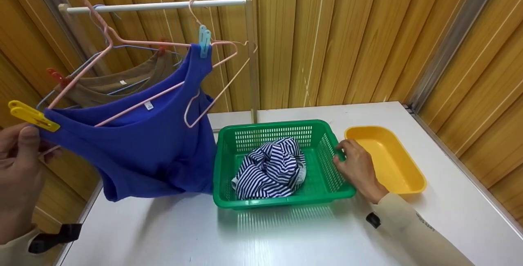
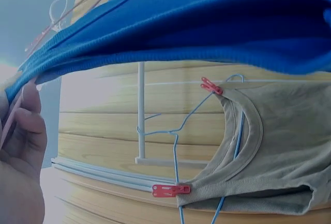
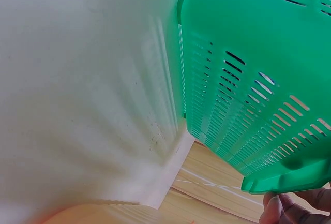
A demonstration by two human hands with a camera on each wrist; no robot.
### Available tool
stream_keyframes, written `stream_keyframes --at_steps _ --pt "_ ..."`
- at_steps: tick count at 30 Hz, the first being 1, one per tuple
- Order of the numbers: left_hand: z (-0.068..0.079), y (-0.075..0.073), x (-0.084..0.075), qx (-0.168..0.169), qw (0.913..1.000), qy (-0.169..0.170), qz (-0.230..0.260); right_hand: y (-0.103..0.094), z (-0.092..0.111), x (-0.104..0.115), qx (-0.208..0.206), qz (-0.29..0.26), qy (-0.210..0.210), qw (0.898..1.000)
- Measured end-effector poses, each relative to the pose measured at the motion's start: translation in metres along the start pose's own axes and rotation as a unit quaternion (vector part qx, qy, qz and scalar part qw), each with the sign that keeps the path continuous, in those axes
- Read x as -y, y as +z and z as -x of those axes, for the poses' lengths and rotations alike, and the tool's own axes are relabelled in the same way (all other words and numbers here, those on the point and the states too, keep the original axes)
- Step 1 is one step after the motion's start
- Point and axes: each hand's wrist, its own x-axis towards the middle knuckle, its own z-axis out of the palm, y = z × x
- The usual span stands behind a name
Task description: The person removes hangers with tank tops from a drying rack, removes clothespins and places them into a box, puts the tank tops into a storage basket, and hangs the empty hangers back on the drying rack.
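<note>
At frame left, I'm seeing the left hand pinching the blue shirt.
Right of centre, the right hand is gripping the basket by its rim.

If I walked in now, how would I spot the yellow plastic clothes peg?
Start from the white horizontal rail. Nearer, find the blue sleeveless top on a pink hanger, gripped at one shoulder by the left hand. The yellow clothes peg clips that shoulder; the top's other peg is light blue, and pegs on the brown garment behind are red.
</note>
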Motion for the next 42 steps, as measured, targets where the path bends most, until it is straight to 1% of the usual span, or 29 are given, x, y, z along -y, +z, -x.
stream_keyframes --at_steps 2,4,6,10,14,16,19,21,23,29,31,36,38,39,40,42 --pt "0.002 0.002 -0.006 0.009 0.9999 0.001 0.014 -0.001 0.000 0.001 0.003 0.002 0.002 1.000" --pt "0.004 0.005 -0.012 0.018 0.9997 0.004 0.017 -0.001 0.000 0.001 0.005 0.001 0.003 1.000" --pt "0.006 0.007 -0.020 0.028 0.9993 0.009 0.021 -0.001 0.000 0.001 0.005 0.000 0.003 1.000" --pt "0.007 0.014 -0.050 0.046 0.9984 0.020 0.024 -0.002 0.000 0.001 -0.002 -0.002 -0.002 1.000" --pt "0.007 0.023 -0.081 0.054 0.9981 0.021 0.023 -0.001 0.000 0.001 -0.007 -0.003 -0.006 1.000" --pt "0.008 0.027 -0.093 0.054 0.9982 0.016 0.020 -0.001 0.000 0.001 -0.005 -0.003 -0.004 1.000" --pt "0.009 0.030 -0.104 0.051 0.9984 0.011 0.023 -0.002 0.000 0.001 0.001 -0.005 0.000 1.000" --pt "0.010 0.030 -0.106 0.052 0.9982 0.012 0.026 -0.002 0.000 0.001 0.004 -0.006 0.003 1.000" --pt "0.011 0.029 -0.105 0.058 0.9977 0.019 0.030 -0.003 0.000 0.002 0.005 -0.007 0.005 1.000" --pt "0.014 0.023 -0.093 0.067 0.9966 0.042 0.023 -0.003 0.000 0.003 0.006 -0.003 0.007 1.000" --pt "0.016 0.021 -0.090 0.066 0.9967 0.041 0.023 -0.003 0.000 0.003 0.005 -0.002 0.006 1.000" --pt "0.021 0.018 -0.090 0.065 0.9974 0.016 0.027 -0.002 0.000 0.002 0.003 0.000 -0.001 1.000" --pt "0.023 0.018 -0.092 0.067 0.9961 0.017 0.055 -0.002 0.000 0.001 0.003 0.001 -0.002 1.000" --pt "0.024 0.019 -0.093 0.067 0.9936 0.021 0.089 -0.001 0.000 0.001 0.001 0.000 -0.002 1.000" --pt "0.024 0.019 -0.095 0.069 0.9909 0.025 0.112 -0.001 0.000 0.001 0.000 0.000 -0.001 1.000" --pt "0.025 0.022 -0.099 0.078 0.9812 0.042 0.171 -0.001 0.000 0.001 -0.001 -0.002 0.000 1.000"
